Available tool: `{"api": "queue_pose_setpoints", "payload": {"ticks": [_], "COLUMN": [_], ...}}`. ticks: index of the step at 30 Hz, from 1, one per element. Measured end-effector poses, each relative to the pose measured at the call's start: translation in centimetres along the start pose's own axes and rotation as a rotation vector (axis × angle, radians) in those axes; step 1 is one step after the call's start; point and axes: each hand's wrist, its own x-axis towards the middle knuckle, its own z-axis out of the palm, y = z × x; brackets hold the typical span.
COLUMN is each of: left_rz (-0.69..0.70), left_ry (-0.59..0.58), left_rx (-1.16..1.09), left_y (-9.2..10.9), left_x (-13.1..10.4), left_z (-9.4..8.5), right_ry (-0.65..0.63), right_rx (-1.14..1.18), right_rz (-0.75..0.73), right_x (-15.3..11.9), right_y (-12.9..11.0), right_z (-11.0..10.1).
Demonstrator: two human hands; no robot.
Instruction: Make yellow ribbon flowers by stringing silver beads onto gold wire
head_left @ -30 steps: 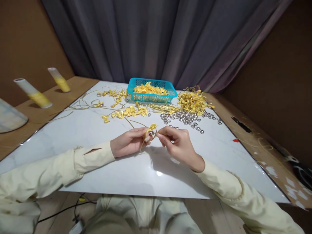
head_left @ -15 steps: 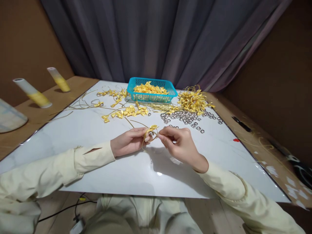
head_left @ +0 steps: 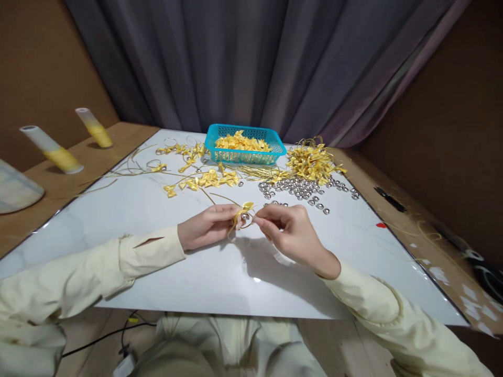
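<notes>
Over the near half of the white board, my left hand (head_left: 210, 226) pinches a yellow ribbon bow (head_left: 247, 206) between thumb and fingers. A small silver bell-like bead (head_left: 245, 216) sits against the bow. Gold cord (head_left: 223, 197) runs through it, with ends sticking out to the upper left and a loop curving to the right. My right hand (head_left: 291, 230) is closed, thumb and forefinger pinching that cord loop just right of the bead. The exact way the cord is wound is too small to make out.
A blue basket (head_left: 245, 157) of yellow bows stands at the back. Finished-looking bows with cords (head_left: 312, 162) are heaped beside it, near scattered silver beads (head_left: 301, 188). Loose bows (head_left: 208, 179) lie left of centre. Yellow spools (head_left: 63, 157) stand left; a black pen-like tool (head_left: 389, 200) lies right.
The bow has turned slightly in my left hand, so its yellow loop and the bead show more. My right hand has shifted very little.
</notes>
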Motion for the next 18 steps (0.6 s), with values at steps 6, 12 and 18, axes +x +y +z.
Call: {"api": "queue_pose_setpoints", "payload": {"ticks": [6, 12, 18], "left_rz": [0.004, -0.002, -0.009], "left_ry": [-0.010, -0.022, 0.001], "left_rx": [0.025, 0.013, 0.021], "left_y": [0.2, 0.1, 0.1], "left_x": [-0.1, 0.1, 0.1], "left_z": [0.1, 0.1, -0.1], "right_ry": [-0.045, -0.059, -0.062], "right_rx": [0.077, 0.116, 0.139], "right_rz": [0.006, -0.010, 0.055], "right_x": [0.3, 0.5, 0.3], "right_y": [0.5, 1.3, 0.6], "right_z": [-0.1, 0.0, 0.1]}}
